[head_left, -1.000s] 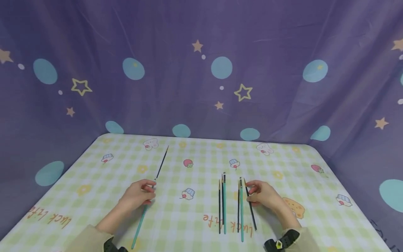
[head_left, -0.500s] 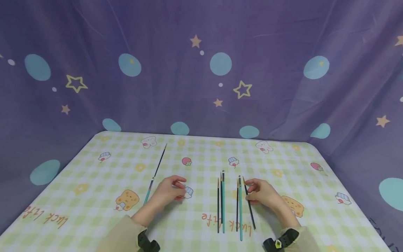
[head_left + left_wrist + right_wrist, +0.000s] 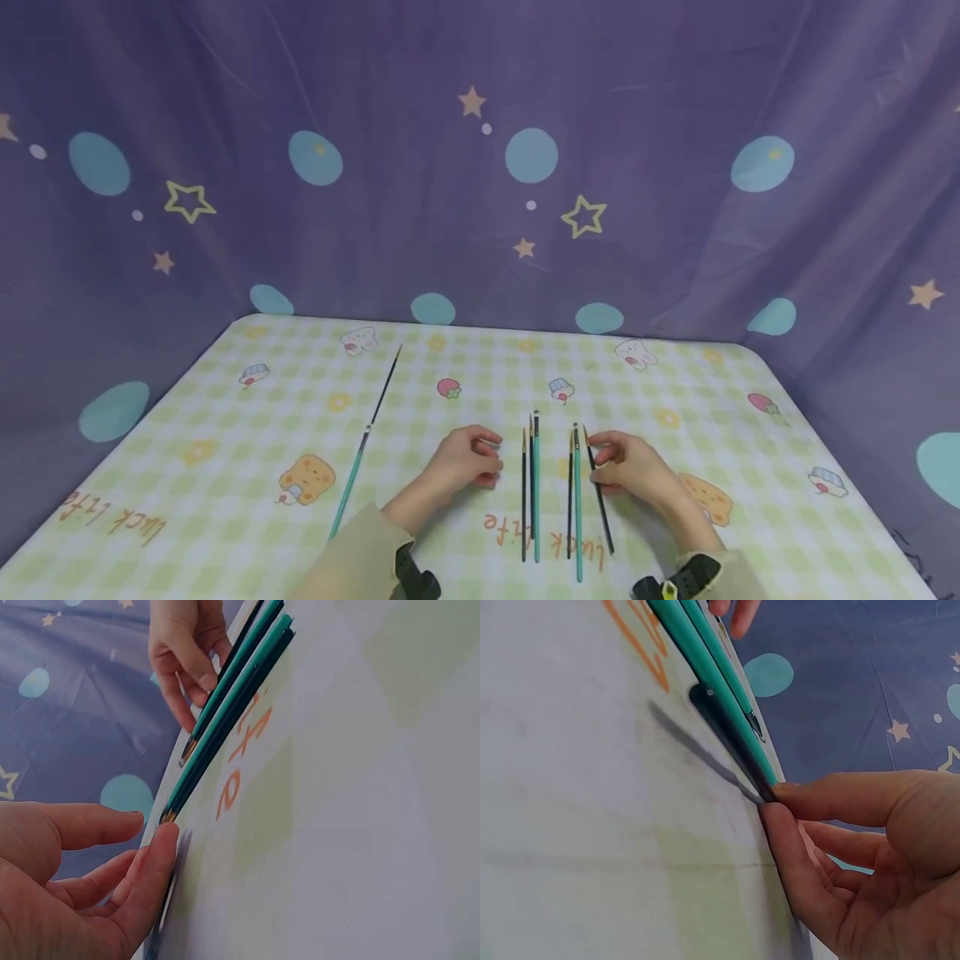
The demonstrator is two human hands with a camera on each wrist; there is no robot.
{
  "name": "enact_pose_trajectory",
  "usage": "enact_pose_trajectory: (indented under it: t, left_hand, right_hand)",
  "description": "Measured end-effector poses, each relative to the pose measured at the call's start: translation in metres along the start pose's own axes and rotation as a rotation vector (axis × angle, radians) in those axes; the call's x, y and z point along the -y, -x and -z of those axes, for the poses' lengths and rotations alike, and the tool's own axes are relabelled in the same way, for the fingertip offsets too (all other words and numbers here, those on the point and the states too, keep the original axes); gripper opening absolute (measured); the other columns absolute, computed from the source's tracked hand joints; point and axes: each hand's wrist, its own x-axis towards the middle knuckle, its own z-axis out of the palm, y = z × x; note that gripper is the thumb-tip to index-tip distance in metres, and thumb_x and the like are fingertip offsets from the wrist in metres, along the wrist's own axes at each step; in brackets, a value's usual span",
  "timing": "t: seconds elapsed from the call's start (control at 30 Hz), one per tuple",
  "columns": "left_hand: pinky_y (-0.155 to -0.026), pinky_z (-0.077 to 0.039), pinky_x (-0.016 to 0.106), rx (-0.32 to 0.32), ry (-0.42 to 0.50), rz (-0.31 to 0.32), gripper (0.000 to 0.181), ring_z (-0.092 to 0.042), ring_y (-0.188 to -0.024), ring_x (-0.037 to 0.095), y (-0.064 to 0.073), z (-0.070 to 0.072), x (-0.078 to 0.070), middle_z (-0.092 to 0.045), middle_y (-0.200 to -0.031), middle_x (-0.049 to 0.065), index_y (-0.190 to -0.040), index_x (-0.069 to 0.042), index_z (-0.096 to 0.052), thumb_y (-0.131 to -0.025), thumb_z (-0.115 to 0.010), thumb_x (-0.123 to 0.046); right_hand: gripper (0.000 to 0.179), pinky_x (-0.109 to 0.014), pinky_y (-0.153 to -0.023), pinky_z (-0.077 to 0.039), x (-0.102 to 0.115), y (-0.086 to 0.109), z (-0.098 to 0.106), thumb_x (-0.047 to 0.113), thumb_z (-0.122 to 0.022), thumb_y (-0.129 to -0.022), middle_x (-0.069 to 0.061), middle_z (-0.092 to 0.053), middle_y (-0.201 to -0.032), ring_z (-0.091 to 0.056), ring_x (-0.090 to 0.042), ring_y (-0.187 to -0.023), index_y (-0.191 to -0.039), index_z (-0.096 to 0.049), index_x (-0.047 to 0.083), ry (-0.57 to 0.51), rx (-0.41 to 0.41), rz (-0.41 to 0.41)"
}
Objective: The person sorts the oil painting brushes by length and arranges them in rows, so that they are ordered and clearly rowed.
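My right hand (image 3: pixel 630 468) pinches a black paintbrush (image 3: pixel 602 510) between thumb and index finger; in the right wrist view the dark handle (image 3: pixel 735 742) tilts off the cloth above its shadow. Just left of it lie a teal paintbrush (image 3: pixel 578 517) and another black paintbrush (image 3: pixel 569 508). My left hand (image 3: pixel 461 458) holds nothing, thumb and index finger apart. It is just left of a second group, where a teal paintbrush (image 3: pixel 536 500) lies beside two black paintbrushes. In the left wrist view, the left fingertips (image 3: pixel 166 832) appear close to that group's bristle ends.
Farther left, a teal paintbrush (image 3: pixel 348 487) and a black paintbrush (image 3: pixel 386 383) lie nearly end to end. A checked cloth (image 3: pixel 262 433) with printed cartoons covers the table. Behind it hangs a purple curtain (image 3: pixel 420 225) with stars and dots.
My left hand has let go of the teal paintbrush at the left and moved right to beside the middle group. My right hand stays on its black paintbrush.
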Motion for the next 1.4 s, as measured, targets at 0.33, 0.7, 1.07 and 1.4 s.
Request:
enact_pose_trajectory:
  t: [0.33,0.7,1.07,1.4]
  left_hand:
    - [-0.051,-0.054,0.027,0.014,0.038,0.025,0.031,-0.058,-0.050,0.013,-0.011,-0.020,-0.007,-0.056,-0.073,0.008,-0.103,0.005,-0.057,-0.073,-0.064,0.007]
    - [-0.046,-0.047,0.025,-0.028,-0.199,-0.051,0.030,-0.054,-0.046,0.014,-0.014,-0.030,-0.006,-0.055,-0.067,0.003,-0.098,0.000,-0.059,-0.071,-0.070,-0.002]
    - [-0.045,-0.039,0.023,-0.060,-0.413,-0.097,0.034,-0.050,-0.044,0.012,-0.013,-0.033,-0.010,-0.052,-0.063,0.001,-0.100,-0.001,-0.058,-0.067,-0.068,-0.001]
    - [-0.051,-0.041,0.024,-0.070,-0.603,-0.105,0.033,-0.048,-0.060,0.015,-0.018,-0.039,-0.015,-0.058,-0.079,0.006,-0.094,-0.004,-0.056,-0.065,-0.072,-0.006]
  right_hand:
    - [0.053,-0.033,-0.061,-0.055,0.003,0.003,0.000,-0.003,-0.069,-0.073,-0.012,-0.053,-0.087,-0.055,-0.017,-0.070,-0.122,-0.049,-0.006,-0.038,0.025,0.016]
    - [0.052,-0.032,-0.061,-0.055,0.003,0.002,0.001,-0.003,-0.068,-0.073,-0.012,-0.053,-0.087,-0.056,-0.016,-0.071,-0.122,-0.049,-0.005,-0.025,0.023,0.006]
    - [0.052,-0.032,-0.062,-0.055,0.005,0.002,0.000,-0.003,-0.068,-0.073,-0.012,-0.053,-0.088,-0.055,-0.018,-0.072,-0.121,-0.050,-0.004,-0.023,0.010,-0.020]
    - [0.052,-0.032,-0.062,-0.055,0.004,0.001,0.001,-0.003,-0.068,-0.073,-0.011,-0.053,-0.088,-0.056,-0.017,-0.072,-0.122,-0.050,-0.005,-0.025,0.016,-0.013]
